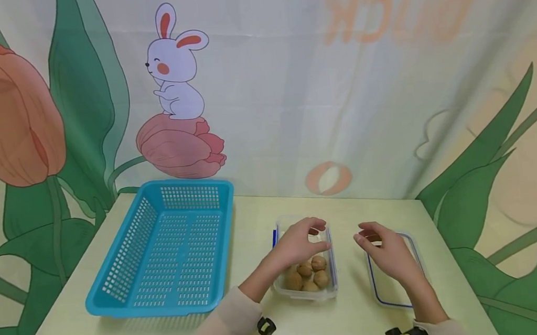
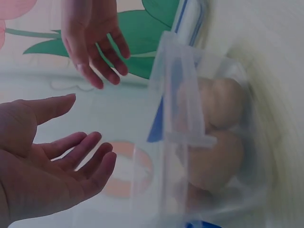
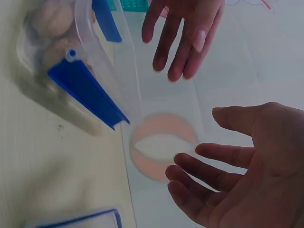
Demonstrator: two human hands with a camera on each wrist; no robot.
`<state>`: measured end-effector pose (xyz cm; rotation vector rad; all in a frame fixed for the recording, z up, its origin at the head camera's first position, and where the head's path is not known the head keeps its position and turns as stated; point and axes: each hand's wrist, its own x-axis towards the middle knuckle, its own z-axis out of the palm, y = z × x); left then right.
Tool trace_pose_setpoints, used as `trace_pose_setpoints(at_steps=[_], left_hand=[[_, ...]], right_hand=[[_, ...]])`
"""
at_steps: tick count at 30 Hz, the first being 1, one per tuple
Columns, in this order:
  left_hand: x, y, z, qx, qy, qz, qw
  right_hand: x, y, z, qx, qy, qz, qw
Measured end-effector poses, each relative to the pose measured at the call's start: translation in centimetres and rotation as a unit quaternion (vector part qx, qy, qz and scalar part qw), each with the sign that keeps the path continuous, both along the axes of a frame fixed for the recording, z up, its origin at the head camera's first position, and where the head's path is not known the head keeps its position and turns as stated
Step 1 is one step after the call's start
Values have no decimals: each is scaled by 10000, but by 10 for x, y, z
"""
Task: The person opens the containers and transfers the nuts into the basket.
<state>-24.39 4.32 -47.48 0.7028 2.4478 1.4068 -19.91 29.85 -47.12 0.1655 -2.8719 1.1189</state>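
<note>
- The walnuts (image 1: 306,268) lie bunched in the near half of a clear plastic box (image 1: 333,267), visible through its side in both wrist views.
- The box stands uncovered on the pale table (image 1: 356,315), between the basket and the lid; a blue clip (image 3: 88,92) hangs out from its side.
- The left hand (image 1: 298,243) is above the box, its thumb held apart from loosely bent fingers, gripping nothing.
- The right hand (image 1: 391,251) is raised near the lid, its grip likewise loose and holding nothing, thumb and fingers apart and turned toward the left hand; the two hands do not touch.
- The lid (image 1: 392,292), clear with a blue edge, lies flat on the table, to the right of the box and well apart from it.
- A blue basket (image 1: 229,233) with pierced walls stands to the left of the box.
- Behind the table hangs a curtain (image 1: 266,83) printed with a rabbit (image 1: 182,98) and tulips.
</note>
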Motion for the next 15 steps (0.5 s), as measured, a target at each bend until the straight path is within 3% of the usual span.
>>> trace_pose_setpoints(at_steps=[5, 8, 15], left_hand=[[-10, -6, -16, -325, 53, -32, 9995], [-17, -10, -25, -538, 171, -145, 9983], [-27, -9, -41, -1039, 639, -726, 9899]], right_hand=[[-8, -15, -14, -444, -216, 68, 9988], [-12, -21, -30, -1059, -558, 16, 9928], [-20, -35, -71, -2709, -1011, -242, 9570]])
